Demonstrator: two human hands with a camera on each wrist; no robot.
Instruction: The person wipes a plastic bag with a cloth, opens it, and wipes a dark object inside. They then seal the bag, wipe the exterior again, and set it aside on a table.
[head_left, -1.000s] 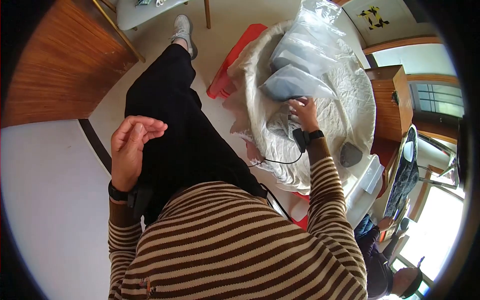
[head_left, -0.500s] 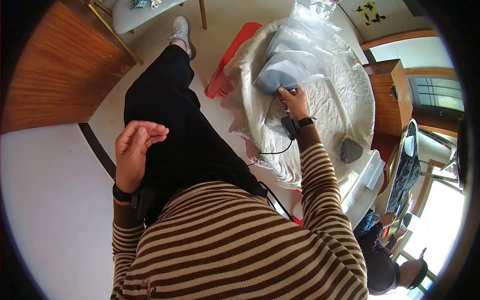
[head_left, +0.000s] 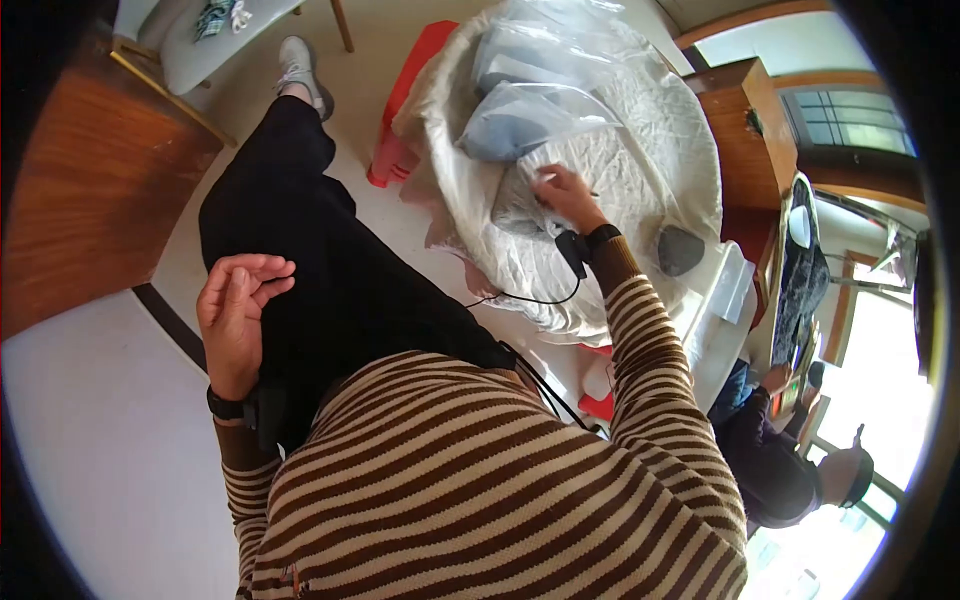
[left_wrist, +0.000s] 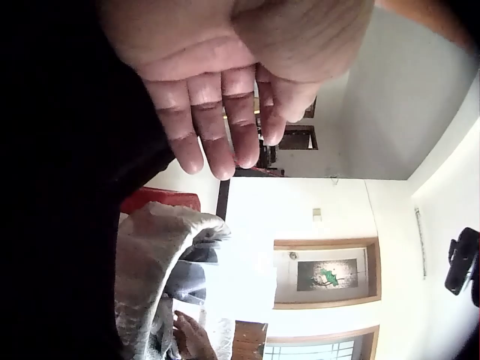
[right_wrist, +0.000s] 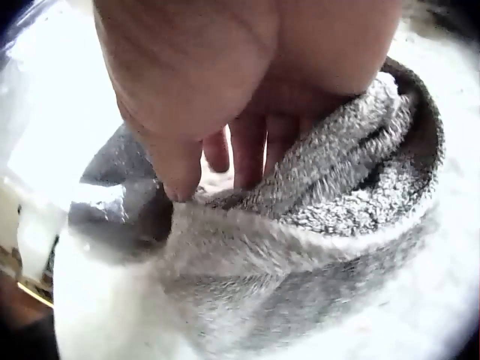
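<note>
In the head view my right hand point(head_left: 572, 196) is over a crumpled grey piece point(head_left: 515, 200) on a large round surface draped in cream cloth point(head_left: 650, 190). The right wrist view shows this piece as fuzzy grey fabric point(right_wrist: 247, 262) with a folded rim. My thumb tip is at its near edge and the fingers point(right_wrist: 247, 154) reach down behind, a gap between thumb and fingers. Just beyond the hand lie dark rounded shapes under clear plastic bags point(head_left: 510, 120). My left hand point(head_left: 235, 320) is raised beside my thigh, fingers loosely extended, holding nothing.
A dark grey lump point(head_left: 680, 250) lies on the cloth to the right. A red plastic piece point(head_left: 400, 120) shows at the cloth's left. A thin black cable point(head_left: 540, 300) runs from my right wrist. Another person point(head_left: 780, 460) is at lower right, a wooden cabinet point(head_left: 745, 125) at upper right.
My right hand has left the edge of the bagged dark shape and come down to the grey fabric. The head view has shifted, moving the surroundings left. My left hand keeps its pose.
</note>
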